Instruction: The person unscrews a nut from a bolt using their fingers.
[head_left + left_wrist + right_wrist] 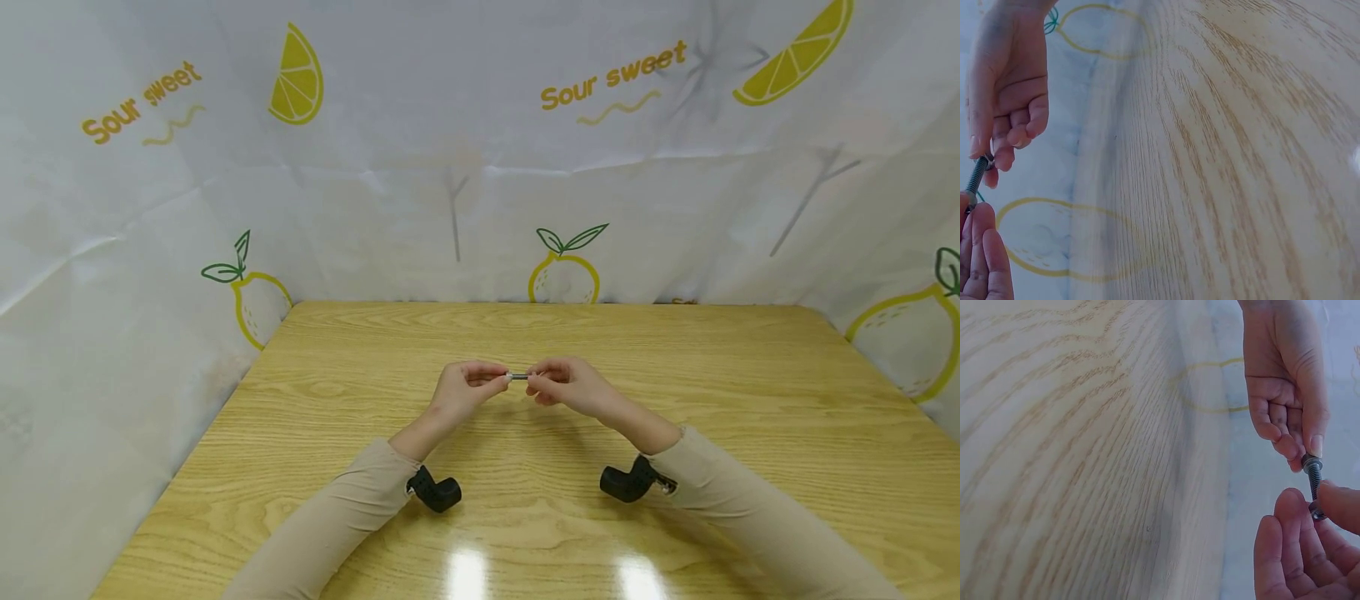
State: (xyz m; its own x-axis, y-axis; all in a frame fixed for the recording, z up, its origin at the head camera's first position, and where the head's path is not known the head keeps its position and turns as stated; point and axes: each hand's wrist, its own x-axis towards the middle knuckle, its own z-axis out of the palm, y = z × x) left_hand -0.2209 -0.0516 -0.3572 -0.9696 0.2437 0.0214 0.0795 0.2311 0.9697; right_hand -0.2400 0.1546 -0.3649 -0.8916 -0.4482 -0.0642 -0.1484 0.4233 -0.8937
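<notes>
Both hands meet over the table around a small metal bolt [519, 377], lying level between them in the head view. My left hand [462, 392] pinches the wider head end between thumb and fingertips. My right hand [573, 387] pinches the other end, where a small nut [1318, 514] shows at the thumb and fingers in the right wrist view. Bare threaded shank [977, 177] shows between the two grips in the left wrist view. The fingertips partly hide both ends of the bolt.
Below the hands spreads a wood-grain table [360, 342]. A white cloth [390, 208] with lemon prints hangs behind it and along the sides. Black wrist mounts, a left one [438, 493] and a right one [624, 483], stick out from the beige sleeves.
</notes>
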